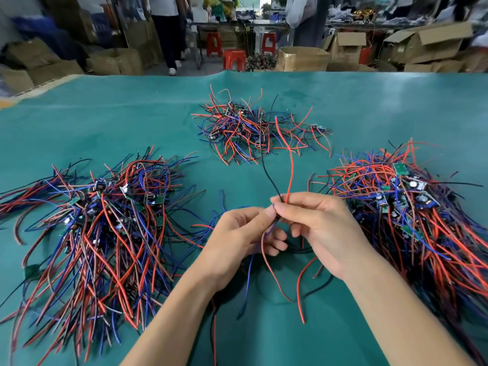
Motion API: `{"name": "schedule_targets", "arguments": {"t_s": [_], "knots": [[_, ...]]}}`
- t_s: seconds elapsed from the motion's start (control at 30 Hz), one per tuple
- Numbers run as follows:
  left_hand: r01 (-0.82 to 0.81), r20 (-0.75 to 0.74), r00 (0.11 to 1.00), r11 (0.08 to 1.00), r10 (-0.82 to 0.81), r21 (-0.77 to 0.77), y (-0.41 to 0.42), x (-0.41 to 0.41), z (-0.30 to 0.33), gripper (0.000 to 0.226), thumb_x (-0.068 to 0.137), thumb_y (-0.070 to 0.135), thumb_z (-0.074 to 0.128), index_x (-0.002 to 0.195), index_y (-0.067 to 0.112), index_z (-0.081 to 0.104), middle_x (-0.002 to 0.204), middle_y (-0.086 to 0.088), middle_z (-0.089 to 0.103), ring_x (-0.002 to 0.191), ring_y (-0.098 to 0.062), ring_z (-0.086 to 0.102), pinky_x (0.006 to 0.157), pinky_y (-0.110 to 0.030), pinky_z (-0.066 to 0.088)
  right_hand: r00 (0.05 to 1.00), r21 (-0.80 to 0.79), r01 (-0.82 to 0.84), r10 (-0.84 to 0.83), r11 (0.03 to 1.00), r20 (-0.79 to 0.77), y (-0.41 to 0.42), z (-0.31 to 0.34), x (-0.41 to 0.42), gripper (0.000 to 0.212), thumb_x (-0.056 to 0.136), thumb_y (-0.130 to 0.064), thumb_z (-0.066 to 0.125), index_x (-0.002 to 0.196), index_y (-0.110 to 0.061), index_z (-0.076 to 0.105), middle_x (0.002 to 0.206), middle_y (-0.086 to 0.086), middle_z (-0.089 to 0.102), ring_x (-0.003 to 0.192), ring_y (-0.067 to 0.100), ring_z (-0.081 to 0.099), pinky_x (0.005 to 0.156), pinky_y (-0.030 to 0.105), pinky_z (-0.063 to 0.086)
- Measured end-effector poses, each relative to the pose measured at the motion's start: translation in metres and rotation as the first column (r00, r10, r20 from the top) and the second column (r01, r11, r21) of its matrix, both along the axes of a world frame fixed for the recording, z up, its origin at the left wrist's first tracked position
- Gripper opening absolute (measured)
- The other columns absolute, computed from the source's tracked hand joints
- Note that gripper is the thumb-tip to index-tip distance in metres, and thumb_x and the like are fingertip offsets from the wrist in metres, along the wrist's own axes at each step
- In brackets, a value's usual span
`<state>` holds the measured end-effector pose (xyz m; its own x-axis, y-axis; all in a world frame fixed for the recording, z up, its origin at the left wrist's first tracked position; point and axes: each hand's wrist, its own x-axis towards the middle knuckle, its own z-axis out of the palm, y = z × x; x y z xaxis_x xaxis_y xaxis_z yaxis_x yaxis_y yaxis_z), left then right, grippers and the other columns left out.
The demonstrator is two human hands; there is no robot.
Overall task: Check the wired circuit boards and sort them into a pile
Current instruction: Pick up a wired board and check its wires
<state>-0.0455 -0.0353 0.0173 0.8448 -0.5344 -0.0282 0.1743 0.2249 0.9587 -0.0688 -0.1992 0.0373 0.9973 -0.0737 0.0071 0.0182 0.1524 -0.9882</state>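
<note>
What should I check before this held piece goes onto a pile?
1. Left hand grips the wires: ok.
2. Right hand pinches the red wire and black wire: ok.
3. Board on the held piece visible: cannot tell, fingers hide it.
4. Three piles apart on the green mat: ok.
5. Trailing wires clear of the left pile: cannot tell.

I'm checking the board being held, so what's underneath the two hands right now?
Under the left hand and right hand, loose red, blue and black wires hang onto the green mat. The board itself is hidden by the fingers.
</note>
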Motion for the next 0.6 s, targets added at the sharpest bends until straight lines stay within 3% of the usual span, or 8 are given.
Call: {"name": "schedule_targets", "arguments": {"t_s": [0.17, 0.23, 0.3, 0.37, 0.5, 0.6], "knots": [[0.053, -0.182, 0.979, 0.981, -0.087, -0.184, -0.001, -0.002, 0.002, 0.015, 0.091, 0.017, 0.062, 0.095, 0.002, 0.062, 0.082, -0.015, 0.065, 0.069, -0.021, 0.066, 0.066, -0.029, 0.057, 0.994, 0.178, -0.07, 0.084, 0.982, -0.072, 0.005, -0.002, 0.001, 0.038, 0.06, -0.028, 0.087, 0.09, -0.006, 0.081, 0.074, 0.009, 0.066, 0.056, 0.019, 0.052, 0.052, 0.027, 0.04], [0.045, -0.249, 0.963, 0.972, -0.103, -0.229, -0.002, -0.003, 0.006, 0.015, 0.088, 0.017, 0.062, 0.095, 0.004, 0.062, 0.079, -0.013, 0.063, 0.064, -0.018, 0.062, 0.057, -0.026, 0.055, 0.991, 0.207, -0.086, 0.104, 0.975, -0.08, 0.007, -0.003, 0.001, 0.035, 0.062, -0.026, 0.086, 0.09, -0.006, 0.081, 0.073, 0.011, 0.064, 0.054, 0.019, 0.053, 0.056, 0.029, 0.042], [0.059, -0.254, 0.96, 0.97, -0.121, -0.237, 0.0, -0.004, 0.009, 0.018, 0.089, 0.022, 0.061, 0.095, 0.005, 0.062, 0.077, -0.01, 0.06, 0.055, -0.011, 0.052, 0.039, -0.017, 0.042, 0.994, 0.187, -0.075, 0.088, 0.98, -0.062, 0.007, -0.003, 0.001, 0.035, 0.065, -0.026, 0.085, 0.092, -0.005, 0.081, 0.074, 0.015, 0.064, 0.055, 0.023, 0.056, 0.065, 0.037, 0.039], [0.076, -0.229, 0.965, 0.97, -0.13, -0.231, 0.0, -0.004, 0.01, 0.023, 0.095, 0.028, 0.056, 0.095, 0.006, 0.062, 0.076, -0.008, 0.057, 0.048, -0.006, 0.04, 0.03, -0.011, 0.026, 0.998, 0.139, -0.036, 0.042, 0.99, -0.038, 0.006, -0.003, 0.001, 0.036, 0.065, -0.028, 0.084, 0.092, -0.004, 0.081, 0.078, 0.014, 0.068, 0.058, 0.021, 0.058, 0.065, 0.032, 0.04], [0.068, -0.199, 0.976, 0.991, -0.091, -0.118, 0.003, -0.003, 0.009, 0.024, 0.096, 0.028, 0.056, 0.1, 0.005, 0.055, 0.068, -0.002, 0.05, 0.041, -0.003, 0.027, 0.028, -0.011, 0.017, 0.998, -0.031, 0.064, -0.064, 0.997, -0.017, 0.001, -0.003, 0.001, 0.016, 0.075, -0.02, 0.082, 0.081, -0.006, 0.081, 0.074, 0.007, 0.071, 0.06, 0.012, 0.056, 0.051, 0.022, 0.041], [0.087, -0.179, 0.979, 0.994, -0.098, -0.067, 0.004, -0.003, 0.011, 0.018, 0.094, 0.022, 0.058, 0.079, 0.013, 0.055, 0.062, 0.0, 0.046, 0.039, -0.002, 0.022, 0.028, -0.011, 0.014, 0.997, -0.024, 0.059, -0.06, 0.998, -0.037, 0.002, -0.003, 0.0, 0.006, 0.079, -0.011, 0.08, 0.074, -0.008, 0.079, 0.073, 0.005, 0.069, 0.056, 0.011, 0.054, 0.047, 0.022, 0.04]]}}
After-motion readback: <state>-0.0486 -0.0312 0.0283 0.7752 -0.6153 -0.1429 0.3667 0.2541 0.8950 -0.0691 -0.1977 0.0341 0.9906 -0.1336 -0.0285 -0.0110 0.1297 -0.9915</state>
